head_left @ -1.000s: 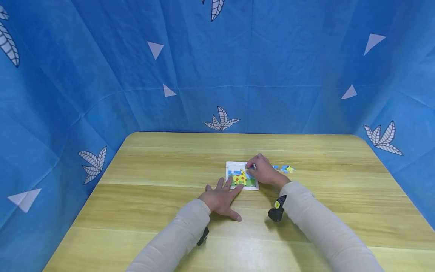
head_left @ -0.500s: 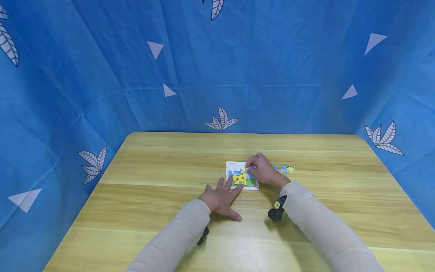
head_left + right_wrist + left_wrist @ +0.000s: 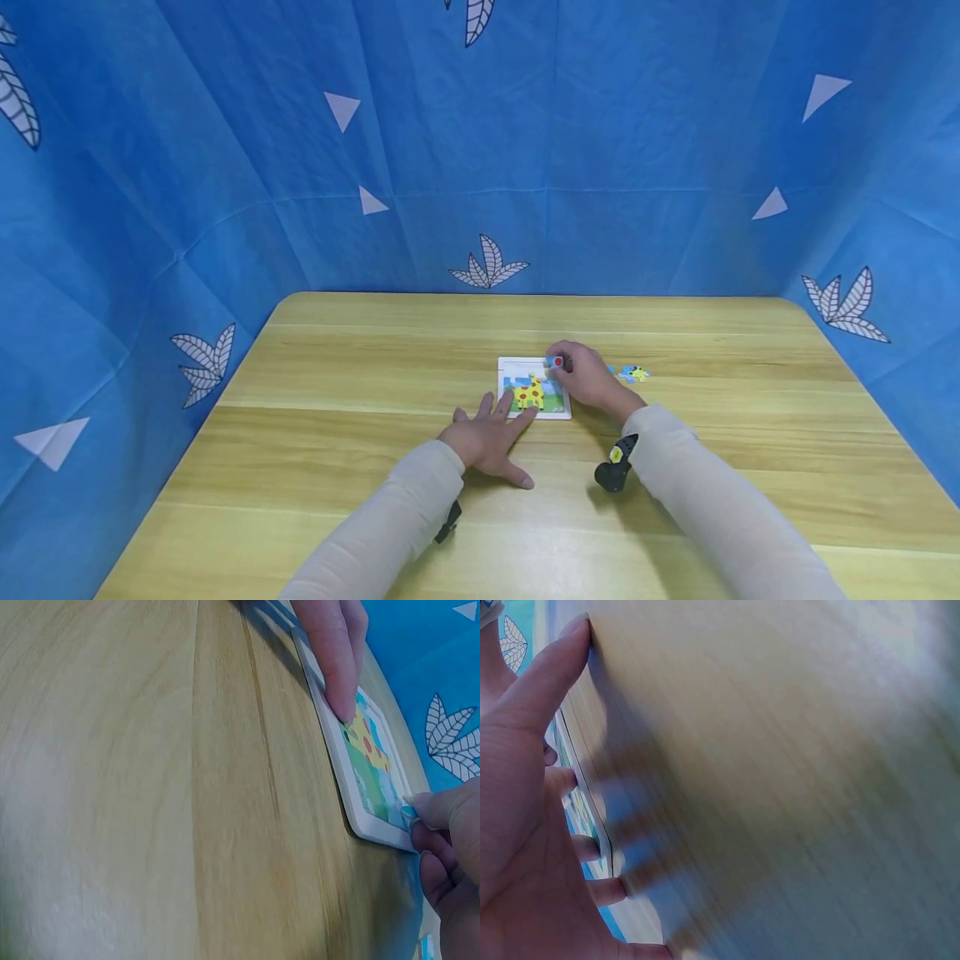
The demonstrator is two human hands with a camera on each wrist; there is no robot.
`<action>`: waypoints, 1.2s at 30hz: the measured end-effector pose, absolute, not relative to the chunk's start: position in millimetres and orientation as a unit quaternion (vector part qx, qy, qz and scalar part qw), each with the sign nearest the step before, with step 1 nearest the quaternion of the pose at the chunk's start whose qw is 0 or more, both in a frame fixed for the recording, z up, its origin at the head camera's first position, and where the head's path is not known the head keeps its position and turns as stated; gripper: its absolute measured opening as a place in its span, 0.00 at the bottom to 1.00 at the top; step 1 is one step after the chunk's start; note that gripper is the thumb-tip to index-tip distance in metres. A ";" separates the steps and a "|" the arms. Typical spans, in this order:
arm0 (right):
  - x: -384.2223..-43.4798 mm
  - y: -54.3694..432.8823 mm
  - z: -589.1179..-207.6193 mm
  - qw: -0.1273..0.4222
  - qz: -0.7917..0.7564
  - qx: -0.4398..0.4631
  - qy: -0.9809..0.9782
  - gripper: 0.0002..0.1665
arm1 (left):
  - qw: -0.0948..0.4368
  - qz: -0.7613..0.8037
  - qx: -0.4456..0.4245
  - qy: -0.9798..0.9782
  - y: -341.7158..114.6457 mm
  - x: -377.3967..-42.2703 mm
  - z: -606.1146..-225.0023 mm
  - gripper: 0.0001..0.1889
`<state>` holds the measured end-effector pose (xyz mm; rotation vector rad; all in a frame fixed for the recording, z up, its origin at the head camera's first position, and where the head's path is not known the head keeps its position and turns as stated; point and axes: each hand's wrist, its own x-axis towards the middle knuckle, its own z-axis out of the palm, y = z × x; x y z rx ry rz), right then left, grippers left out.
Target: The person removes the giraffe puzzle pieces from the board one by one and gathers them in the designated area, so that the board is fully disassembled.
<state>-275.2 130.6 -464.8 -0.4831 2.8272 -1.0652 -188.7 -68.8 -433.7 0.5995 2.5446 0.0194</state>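
A white-framed jigsaw puzzle (image 3: pixel 531 397) with a yellow giraffe on green and blue lies on the table; a pale strip of its tray shows along the top. My left hand (image 3: pixel 486 442) is spread flat, fingertips resting on the puzzle's near left edge and thumb on the wood. At the upper right corner of the tray, my right hand (image 3: pixel 588 375) pinches a blue puzzle piece (image 3: pixel 555 362) with a red spot between thumb and fingers. In the right wrist view the right fingertips (image 3: pixel 431 806) are right at the frame's corner, hiding most of the piece.
Loose blue and yellow puzzle pieces (image 3: pixel 634 373) lie right of the right hand, one partly hidden behind it. The wooden table (image 3: pixel 337 367) extends to a blue curtain (image 3: pixel 450 142) with leaf and triangle prints at the back and sides.
My right hand has shifted slightly up and right, turning the pinched piece so its red spot faces up at the tray's corner. The left hand has stayed in place.
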 end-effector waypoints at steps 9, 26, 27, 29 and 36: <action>-275.1 146.0 -465.5 0.027 -0.349 -0.143 0.926 0.18 | 0.259 0.004 0.220 0.940 -69.4 -189.1 -434.7 0.54; -271.7 194.8 -458.4 -0.018 -0.393 -0.073 0.917 0.17 | 0.266 0.012 0.218 0.939 -69.8 -189.4 -436.4 0.55; -271.3 197.4 -457.9 -0.020 -0.394 -0.070 0.916 0.17 | 0.266 0.013 0.217 0.939 -69.8 -189.4 -436.1 0.55; -270.1 202.1 -457.1 -0.023 -0.397 -0.065 0.915 0.17 | 0.265 0.013 0.217 0.939 -69.7 -189.3 -435.8 0.55; -265.1 218.2 -459.2 -0.037 -0.389 -0.054 0.919 0.19 | 0.256 0.003 0.223 0.941 -68.8 -188.7 -434.4 0.54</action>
